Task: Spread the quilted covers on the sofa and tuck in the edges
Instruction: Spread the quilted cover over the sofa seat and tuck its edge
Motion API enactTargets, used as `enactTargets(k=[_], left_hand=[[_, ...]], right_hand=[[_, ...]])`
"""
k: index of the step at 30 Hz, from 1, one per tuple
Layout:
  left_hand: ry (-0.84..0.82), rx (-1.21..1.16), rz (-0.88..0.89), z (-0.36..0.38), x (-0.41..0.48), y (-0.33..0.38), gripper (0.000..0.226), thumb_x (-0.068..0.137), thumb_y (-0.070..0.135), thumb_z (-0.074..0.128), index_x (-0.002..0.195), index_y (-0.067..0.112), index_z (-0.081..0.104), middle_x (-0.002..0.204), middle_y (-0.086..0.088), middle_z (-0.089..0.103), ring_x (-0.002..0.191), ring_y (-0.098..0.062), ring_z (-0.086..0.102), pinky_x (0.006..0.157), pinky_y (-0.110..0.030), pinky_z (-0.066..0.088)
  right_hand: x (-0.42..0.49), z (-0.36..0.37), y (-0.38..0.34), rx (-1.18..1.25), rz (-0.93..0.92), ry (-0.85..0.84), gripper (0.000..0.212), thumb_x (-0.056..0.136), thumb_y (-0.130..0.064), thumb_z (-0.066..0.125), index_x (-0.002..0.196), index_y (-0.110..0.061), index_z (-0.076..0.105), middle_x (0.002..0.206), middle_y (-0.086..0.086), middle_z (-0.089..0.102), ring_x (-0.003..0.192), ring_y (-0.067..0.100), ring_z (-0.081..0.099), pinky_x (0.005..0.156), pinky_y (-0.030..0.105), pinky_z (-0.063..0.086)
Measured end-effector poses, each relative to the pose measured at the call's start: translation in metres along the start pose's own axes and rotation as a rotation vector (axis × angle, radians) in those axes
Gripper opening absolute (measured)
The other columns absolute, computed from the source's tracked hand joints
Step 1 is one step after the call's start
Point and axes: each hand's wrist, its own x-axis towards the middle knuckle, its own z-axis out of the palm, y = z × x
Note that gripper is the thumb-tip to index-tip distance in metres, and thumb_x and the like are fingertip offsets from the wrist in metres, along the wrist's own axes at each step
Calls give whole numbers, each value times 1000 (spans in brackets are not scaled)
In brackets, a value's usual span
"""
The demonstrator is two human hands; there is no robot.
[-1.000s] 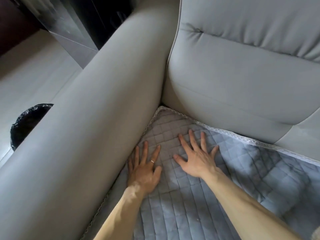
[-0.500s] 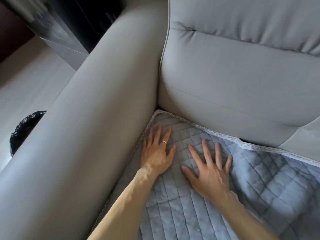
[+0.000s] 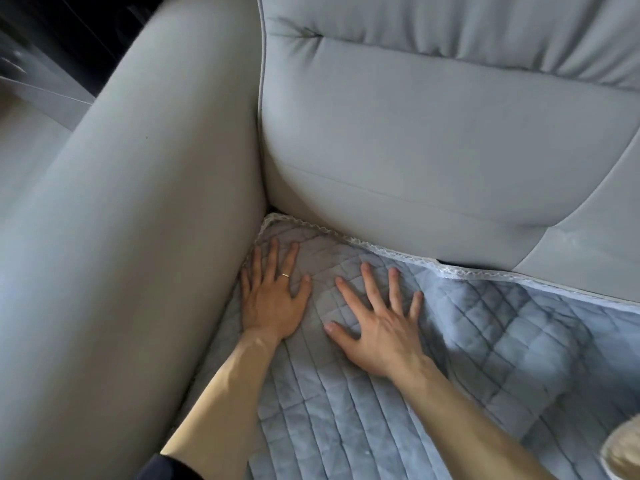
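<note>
Two-handed, presses the quilted cover (image 3: 346,427) flat in the corner where sofa armrest (image 3: 138,237) meets back cushion (image 3: 415,150). Has slid the left grip (image 3: 272,306) forward along the armrest over the last second, with fingertips now close to the cover's corner. Has drawn the right grip (image 3: 377,334) back and aside, just beside the left. Keeps both grips open, fingers straight and spread, holding nothing. Appears to have smoothed the corner, yet leaves the lace trim (image 3: 381,251) lying in plain sight along the cushion's base. Suggests that edge is not yet tucked in.
</note>
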Motion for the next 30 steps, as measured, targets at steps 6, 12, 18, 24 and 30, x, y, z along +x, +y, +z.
enactTargets(k=[6, 12, 18, 24, 30], left_hand=[[-254, -24, -122, -36, -10, 29, 60, 101, 47, 20, 156, 28, 5, 164, -5, -2, 149, -29, 0, 120, -50, 8], [-218, -152, 169, -51, -99, 126, 60, 100, 48, 29, 155, 31, 14, 163, 1, 10, 149, -21, 12, 120, -47, 12], [-287, -162, 283, -36, -138, 227, 80, 95, 63, 25, 156, 15, 4, 164, 2, -4, 150, -18, -5, 122, -47, 4], [-317, 7, 236, -3, -132, 226, 83, 83, 83, 10, 152, 41, -8, 159, 17, -21, 148, -24, -19, 115, -60, -5], [-341, -2, 128, -1, -129, 235, 77, 79, 87, 3, 148, 54, -8, 159, 17, -21, 149, -21, -17, 117, -61, -4]], right_hand=[[-44, -40, 19, 407, -42, 146, 62, 91, -58, 47, 148, -36, 37, 159, -8, 29, 148, 12, 19, 119, 40, 22], [-184, -39, 89, 574, 215, 462, 38, 91, -48, 51, 124, -29, 59, 118, -16, 59, 112, 0, 51, 94, 13, 40], [-215, -34, 176, 347, 320, 471, 50, 94, -46, 40, 131, -18, 58, 143, 5, 51, 132, 25, 47, 107, 39, 40], [-184, -26, 245, 105, 522, 95, 67, 90, -70, 12, 153, -45, 7, 164, 0, 8, 146, 39, 16, 111, 62, 20], [-229, -15, 276, 214, 719, -38, 72, 84, -82, 13, 147, -54, -7, 163, -10, 1, 145, 41, 13, 109, 68, 15]])
